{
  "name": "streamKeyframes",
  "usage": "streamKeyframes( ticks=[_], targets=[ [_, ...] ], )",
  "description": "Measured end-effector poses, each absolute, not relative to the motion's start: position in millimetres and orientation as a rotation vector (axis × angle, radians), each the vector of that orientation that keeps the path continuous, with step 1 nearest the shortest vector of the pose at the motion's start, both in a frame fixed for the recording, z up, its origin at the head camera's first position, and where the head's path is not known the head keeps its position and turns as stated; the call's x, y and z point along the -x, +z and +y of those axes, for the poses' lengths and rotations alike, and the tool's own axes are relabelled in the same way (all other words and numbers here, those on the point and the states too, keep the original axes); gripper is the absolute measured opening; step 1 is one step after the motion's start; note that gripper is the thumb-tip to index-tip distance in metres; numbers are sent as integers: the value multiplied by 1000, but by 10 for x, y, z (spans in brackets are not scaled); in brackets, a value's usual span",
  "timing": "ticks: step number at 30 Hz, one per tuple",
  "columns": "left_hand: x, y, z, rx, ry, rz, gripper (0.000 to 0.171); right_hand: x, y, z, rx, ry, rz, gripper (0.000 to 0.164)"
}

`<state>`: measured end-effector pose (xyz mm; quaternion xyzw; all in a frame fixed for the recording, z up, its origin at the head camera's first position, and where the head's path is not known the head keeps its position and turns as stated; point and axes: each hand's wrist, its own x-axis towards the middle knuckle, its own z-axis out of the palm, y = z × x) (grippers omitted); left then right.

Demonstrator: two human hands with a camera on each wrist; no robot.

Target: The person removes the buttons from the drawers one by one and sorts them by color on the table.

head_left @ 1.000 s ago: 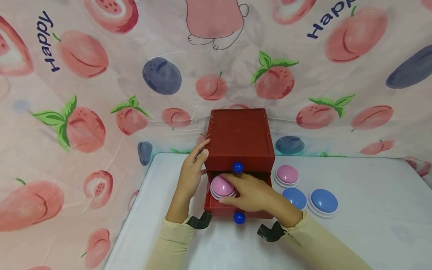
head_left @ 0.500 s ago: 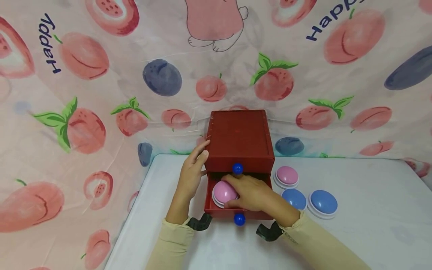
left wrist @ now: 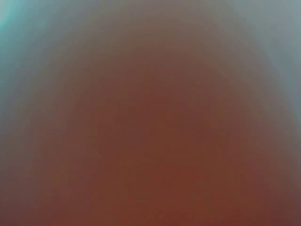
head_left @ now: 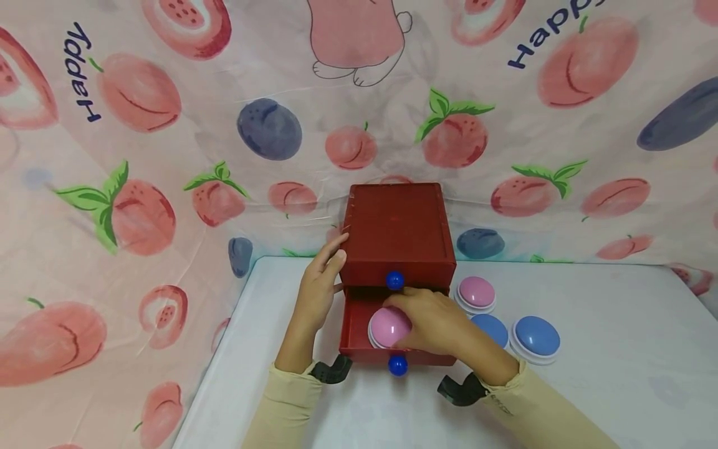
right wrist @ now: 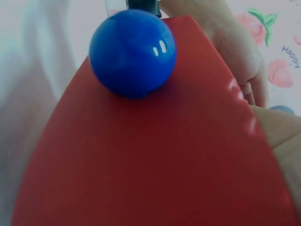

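Note:
A red two-drawer box stands at the back of the table, its lower drawer pulled out. Inside that drawer my right hand grips a pink dome-topped button with a white base, fingers behind it and thumb in front. My left hand rests against the box's left side, fingers extended. In the right wrist view, the drawer front with its blue knob fills most of the picture. Only a dark reddish blur shows in the left wrist view.
To the right of the box lie another pink button and two blue buttons, one farther right and one partly behind my right forearm. A fruit-print cloth hangs behind the white table.
The pink button has shifted rightward and a little toward the drawer's front, with my right hand moving along with it. My left hand stays in place against the box.

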<state>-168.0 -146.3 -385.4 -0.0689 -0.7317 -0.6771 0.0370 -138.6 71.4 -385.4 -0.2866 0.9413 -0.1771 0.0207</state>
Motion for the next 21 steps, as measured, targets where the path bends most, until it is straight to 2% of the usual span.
streamKeyframes(
  ticks=[7,21],
  targets=[
    [1676,-3859,-1472,208,-2075,-2253,42,1362,-3824,746,893,-513,2940,65],
    [1676,-3852,-1466,200,-2072,-2258,42,1289,-3635,870,718,-452,3036,66]
  ],
)
